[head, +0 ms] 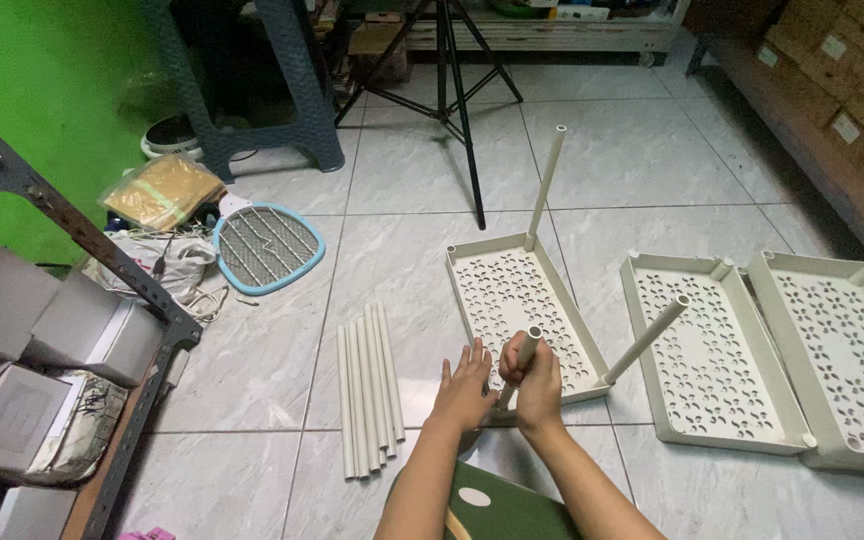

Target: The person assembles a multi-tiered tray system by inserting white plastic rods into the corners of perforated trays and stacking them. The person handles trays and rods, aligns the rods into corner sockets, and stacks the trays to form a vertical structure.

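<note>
A cream perforated tray point(512, 300) lies flat on the tiled floor point(632, 160), straight ahead of the person. The right hand point(532, 375) is wrapped tight around a cream tube point(527, 350) that stands at the tray's near left corner, tilted slightly; the tube's open top shows just above the fist. The left hand point(464, 385) lies just beside it on the left, fingers spread wide and pressed flat on the tray's near edge, holding nothing.

Two more tubes already stand in the same tray: a far tube point(545, 185) rises from the far right corner, and a right tube point(647, 340) leans outward from the near right corner.

Left of the hands, near but apart from them, a bundle of loose tubes point(367, 385) lies side by side on the floor. To the right of the tray sit two more trays, a middle tray point(712, 350) and an outer tray point(842, 350), which touch along their long sides.

Farther off on the left lie a blue-rimmed electric swatter point(267, 245) and a yellow bag point(162, 190). A black tripod point(452, 80) stands beyond the tray. Grey boxes point(32, 330) sit on a metal rack point(102, 260) at the left edge, and brown cartons point(852, 80) are stacked at the upper right.
</note>
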